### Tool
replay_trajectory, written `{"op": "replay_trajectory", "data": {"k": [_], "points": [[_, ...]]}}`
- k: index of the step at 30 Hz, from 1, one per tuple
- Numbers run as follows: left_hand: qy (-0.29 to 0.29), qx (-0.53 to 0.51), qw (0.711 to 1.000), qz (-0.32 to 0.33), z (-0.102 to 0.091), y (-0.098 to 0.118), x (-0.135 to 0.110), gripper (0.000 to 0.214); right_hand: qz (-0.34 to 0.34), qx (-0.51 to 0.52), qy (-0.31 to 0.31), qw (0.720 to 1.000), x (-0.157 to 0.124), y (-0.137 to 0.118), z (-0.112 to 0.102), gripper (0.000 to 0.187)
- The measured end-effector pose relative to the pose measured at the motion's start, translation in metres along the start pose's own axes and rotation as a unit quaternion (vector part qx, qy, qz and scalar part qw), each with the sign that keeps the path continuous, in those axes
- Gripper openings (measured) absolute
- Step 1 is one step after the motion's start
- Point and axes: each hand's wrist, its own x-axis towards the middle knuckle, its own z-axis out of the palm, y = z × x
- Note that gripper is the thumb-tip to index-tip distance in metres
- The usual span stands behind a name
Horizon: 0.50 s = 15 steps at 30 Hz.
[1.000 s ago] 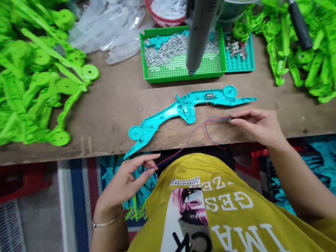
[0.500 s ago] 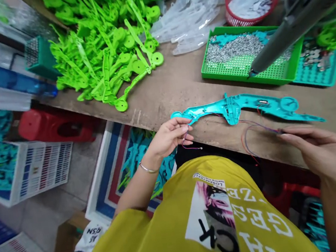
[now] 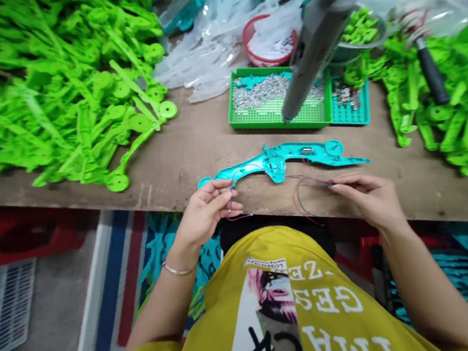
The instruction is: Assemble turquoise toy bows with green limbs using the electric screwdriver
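A long teal plastic shell (image 3: 283, 161) lies on the wooden bench (image 3: 197, 146) just beyond my hands. Thin red and blue wires (image 3: 303, 190) run from it toward me. My left hand (image 3: 206, 212) pinches the wire ends at the shell's left tip. My right hand (image 3: 367, 197) pinches the wires near the shell's right part, fingers resting on the bench edge.
A grey powered screwdriver (image 3: 315, 36) hangs over a green tray of screws (image 3: 276, 103) and a small teal tray (image 3: 350, 100). Piles of green plastic parts (image 3: 69, 104) lie left and right (image 3: 453, 100). Clear parts and a red basket (image 3: 269, 39) sit behind. Crates stand below.
My left hand rose from my lap to the shell's left tip, carrying the wire ends. My right hand stayed on the wires. The view swung left and then back.
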Motion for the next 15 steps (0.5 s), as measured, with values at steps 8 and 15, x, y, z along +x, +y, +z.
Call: {"op": "replay_trajectory", "data": {"k": [8,15], "points": [[-0.023,0.141,0.99,0.02,0.004,0.002,-0.008,0.039,0.003,0.041,0.002,0.999,0.007,0.001,-0.002,0.021],[-0.261,0.412,0.87,0.073,0.006,-0.004,-0.02,0.025,0.0,0.035,-0.009,0.999,0.01,0.001,-0.007,0.019]]}}
